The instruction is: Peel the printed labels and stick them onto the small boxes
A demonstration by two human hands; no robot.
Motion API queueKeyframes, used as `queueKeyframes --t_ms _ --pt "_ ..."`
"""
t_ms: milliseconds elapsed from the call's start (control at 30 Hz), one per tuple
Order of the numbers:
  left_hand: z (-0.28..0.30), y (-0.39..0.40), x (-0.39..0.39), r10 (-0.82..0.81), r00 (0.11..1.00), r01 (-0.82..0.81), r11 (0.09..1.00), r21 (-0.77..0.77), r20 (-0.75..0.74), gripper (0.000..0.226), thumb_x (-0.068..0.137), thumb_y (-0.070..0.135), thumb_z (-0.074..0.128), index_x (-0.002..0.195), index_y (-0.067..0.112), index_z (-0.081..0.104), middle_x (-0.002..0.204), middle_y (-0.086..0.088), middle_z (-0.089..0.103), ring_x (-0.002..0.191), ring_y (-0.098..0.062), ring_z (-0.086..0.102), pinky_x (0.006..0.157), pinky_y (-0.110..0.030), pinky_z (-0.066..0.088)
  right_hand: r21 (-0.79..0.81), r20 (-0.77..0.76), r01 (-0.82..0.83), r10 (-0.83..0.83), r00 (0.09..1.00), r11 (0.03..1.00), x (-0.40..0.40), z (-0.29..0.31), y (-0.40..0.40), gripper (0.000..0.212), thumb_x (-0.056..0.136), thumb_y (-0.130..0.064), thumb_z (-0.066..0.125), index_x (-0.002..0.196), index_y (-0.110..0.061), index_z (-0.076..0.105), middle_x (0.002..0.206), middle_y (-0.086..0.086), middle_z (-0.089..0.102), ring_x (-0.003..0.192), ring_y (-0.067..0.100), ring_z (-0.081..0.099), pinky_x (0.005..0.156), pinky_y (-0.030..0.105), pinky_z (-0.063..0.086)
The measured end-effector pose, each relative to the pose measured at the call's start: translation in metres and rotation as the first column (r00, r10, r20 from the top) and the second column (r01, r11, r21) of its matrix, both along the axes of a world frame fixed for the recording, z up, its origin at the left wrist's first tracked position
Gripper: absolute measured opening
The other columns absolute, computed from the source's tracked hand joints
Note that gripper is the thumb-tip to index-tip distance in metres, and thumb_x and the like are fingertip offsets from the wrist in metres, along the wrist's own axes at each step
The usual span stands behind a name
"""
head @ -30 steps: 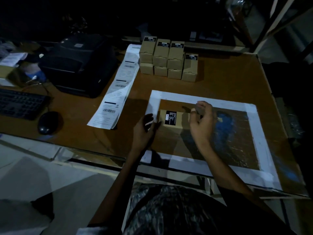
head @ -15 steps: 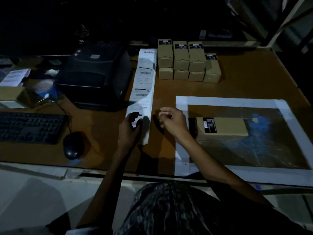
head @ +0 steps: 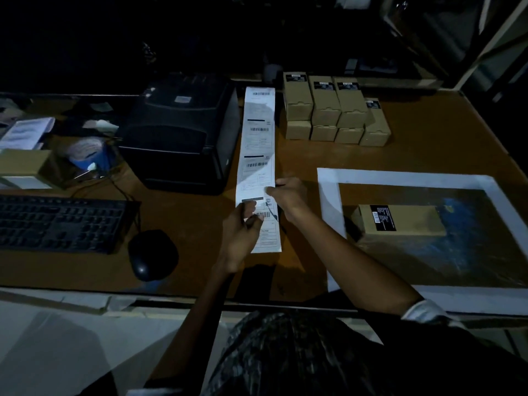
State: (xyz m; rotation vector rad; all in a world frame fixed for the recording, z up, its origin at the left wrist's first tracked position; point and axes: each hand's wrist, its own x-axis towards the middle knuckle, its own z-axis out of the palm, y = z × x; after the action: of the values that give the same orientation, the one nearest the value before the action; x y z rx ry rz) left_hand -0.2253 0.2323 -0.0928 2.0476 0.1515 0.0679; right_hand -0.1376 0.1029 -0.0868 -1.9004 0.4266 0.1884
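Observation:
A long white strip of printed labels (head: 258, 144) runs from the black label printer (head: 183, 132) toward me across the brown desk. My left hand (head: 243, 235) grips the strip's near end, thumb over the barcode. My right hand (head: 287, 194) pinches the strip's right edge just above. One small brown box (head: 400, 221) with a black sticker lies on the white-bordered mat (head: 328, 195) to the right, apart from both hands. A stack of several small brown boxes (head: 334, 110) stands at the back.
A black keyboard (head: 60, 221) and mouse (head: 153, 254) lie at the left. Papers (head: 27, 132), a blue tape roll (head: 88, 158) and a box (head: 24, 167) crowd the far left. The desk's front edge runs just below my forearms.
Both hands left the box on the mat and moved left to the label strip. They now hold its near end, which is lifted a little off the desk.

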Motion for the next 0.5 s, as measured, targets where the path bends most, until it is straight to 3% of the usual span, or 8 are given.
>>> queueKeyframes --t_ms 167,333,433,500 --pt "0.004 -0.005 0.0 0.052 0.998 -0.051 0.997 -0.05 0.028 0.02 0.093 0.018 0.066 0.112 0.01 0.065 0.096 0.006 0.067 0.078 0.013 0.058 0.062 -0.003 0.043 -0.026 0.073 -0.006 0.008 0.997 1.0 -0.006 -0.001 -0.013 0.014 0.088 -0.024 0.076 0.078 -0.029 0.068 0.087 -0.001 0.077 0.074 0.016 0.075 0.073 0.048 0.063" --pt "0.01 -0.008 0.006 0.15 0.983 -0.135 0.981 -0.137 0.11 0.018 0.094 0.019 0.066 0.11 0.013 0.064 0.1 0.005 0.069 0.089 -0.004 0.066 0.07 -0.017 0.051 -0.028 0.137 0.033 -0.029 0.99 0.999 -0.016 0.009 -0.034 0.009 0.093 -0.022 0.072 0.086 -0.022 0.066 0.087 -0.002 0.074 0.063 0.011 0.067 0.059 0.027 0.056" --pt "0.017 -0.005 0.016 0.116 0.992 -0.109 0.987 -0.117 0.048 0.017 0.097 0.023 0.064 0.082 0.016 0.064 0.076 0.0 0.068 0.066 -0.001 0.063 0.06 -0.024 0.047 -0.034 0.171 0.01 -0.004 0.985 0.999 -0.016 0.008 -0.05 0.008 0.091 -0.024 0.075 0.086 -0.025 0.069 0.098 0.0 0.075 0.085 0.015 0.069 0.078 0.034 0.058" --pt "0.021 -0.005 0.023 0.098 0.995 -0.095 0.983 -0.158 0.015 0.034 0.098 0.022 0.063 0.065 0.019 0.057 0.058 0.004 0.06 0.047 0.002 0.053 0.053 -0.022 0.041 0.024 0.168 -0.013 0.009 0.986 1.0 -0.016 0.011 -0.06 0.006 0.092 -0.019 0.074 0.088 -0.02 0.07 0.099 0.001 0.074 0.083 0.01 0.067 0.072 0.027 0.057"
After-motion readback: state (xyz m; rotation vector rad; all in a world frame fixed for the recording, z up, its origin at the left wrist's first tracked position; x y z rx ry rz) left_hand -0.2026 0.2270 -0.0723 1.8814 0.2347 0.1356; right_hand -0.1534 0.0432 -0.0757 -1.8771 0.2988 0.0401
